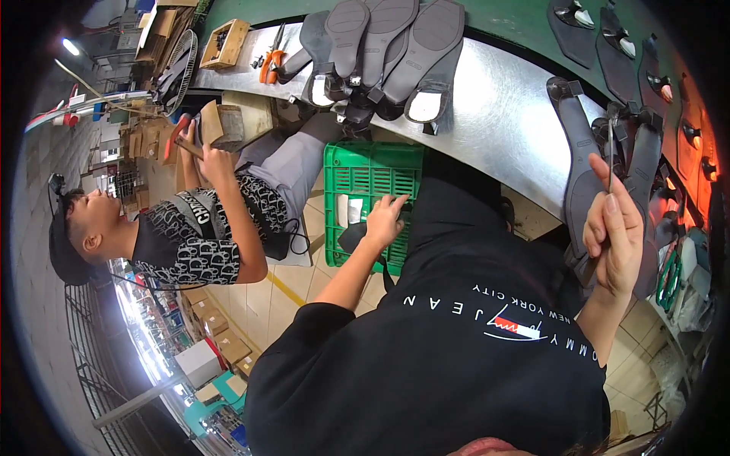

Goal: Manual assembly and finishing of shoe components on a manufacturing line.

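My left hand [385, 220] is over the green plastic crate [374, 158] in front of me, its fingers apart and partly bent. Beside its wrist lies a dark sandal piece [350, 239], and a white patch shows in the crate. Whether the fingertips touch anything there is hard to see. At the right, my raised right hand [614, 235] is closed around a thin metal tool [610, 156] pointing up; its lower part is mostly hidden by the hand. Just behind that hand are dark heeled sandals [576, 144] on the metal table.
Several grey-soled sandals [380, 45] are heaped on the metal table [494, 91], near orange-handled pliers [271, 67] and a wooden box [225, 44]. More sandals [574, 38] sit on the green surface beyond. A co-worker [205, 220] at left holds a hammer [182, 138].
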The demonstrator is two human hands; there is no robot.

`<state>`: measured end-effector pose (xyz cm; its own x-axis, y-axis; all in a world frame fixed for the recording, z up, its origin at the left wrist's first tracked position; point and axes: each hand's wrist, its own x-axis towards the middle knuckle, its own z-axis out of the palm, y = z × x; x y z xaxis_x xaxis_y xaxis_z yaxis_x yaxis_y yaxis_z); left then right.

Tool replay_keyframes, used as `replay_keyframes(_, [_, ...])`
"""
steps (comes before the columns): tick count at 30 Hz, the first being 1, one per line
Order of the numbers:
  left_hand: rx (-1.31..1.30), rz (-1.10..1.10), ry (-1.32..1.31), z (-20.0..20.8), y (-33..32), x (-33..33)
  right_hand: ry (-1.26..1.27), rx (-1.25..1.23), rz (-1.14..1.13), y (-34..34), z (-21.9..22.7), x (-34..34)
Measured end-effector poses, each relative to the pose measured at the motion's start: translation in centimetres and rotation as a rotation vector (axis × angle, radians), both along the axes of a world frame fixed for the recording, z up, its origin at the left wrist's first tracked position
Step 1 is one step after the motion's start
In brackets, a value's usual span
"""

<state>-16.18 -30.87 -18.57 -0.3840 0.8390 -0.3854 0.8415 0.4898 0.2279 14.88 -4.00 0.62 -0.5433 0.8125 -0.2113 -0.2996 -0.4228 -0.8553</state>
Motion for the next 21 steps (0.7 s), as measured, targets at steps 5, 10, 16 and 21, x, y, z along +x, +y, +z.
replay_keyframes(5, [0.281, 0.236, -0.406, 4.1, 1.6, -4.4, -0.11, 0.238, 0.015, -0.8, -1.1, 0.3])
replay_keyframes(10, [0.48, 0.515, -1.141, 15.1, 7.7, -4.1, -0.204, 0.118, 0.13, -2.2, -2.2, 0.1])
replay_keyframes(16, [0.358, 0.977, -1.793, 17.7, 14.4, 3.6, -0.203, 0.107, 0.308, -2.5, 0.1, -2.5])
replay_keyframes(21, [-0.011, 1.139, -1.836, 18.8, 16.6, 10.3, -0.233, 0.084, 0.315, -2.4, -0.7, -1.3])
